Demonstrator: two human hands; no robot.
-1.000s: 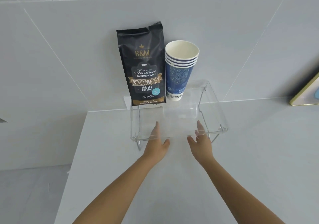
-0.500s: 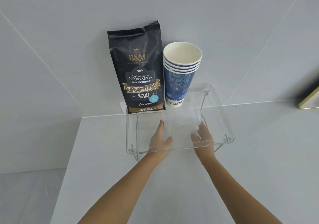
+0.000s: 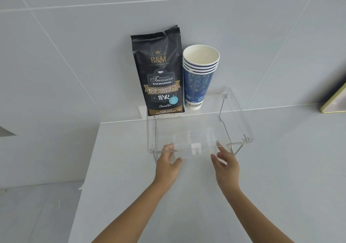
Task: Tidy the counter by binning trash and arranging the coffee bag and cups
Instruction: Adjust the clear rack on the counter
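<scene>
Even, soft daylight fills the scene, bright without harsh hotspots. Faint shadows fall beneath the left hand (image 3: 167, 165) and right hand (image 3: 226, 165) on the pale counter (image 3: 280, 167). The clear acrylic shelf (image 3: 241, 119) catches thin highlights along its edges. The coffee bag (image 3: 161, 74) shows a dull sheen. Wide-angle distortion bends the wall tile lines (image 3: 168, 0) toward the edges; focus is mildly soft throughout.

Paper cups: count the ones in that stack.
4, judging by visible rims. All nest in one stack of paper cups standing right of the coffee bag, against the wall; more could hide inside.
</scene>
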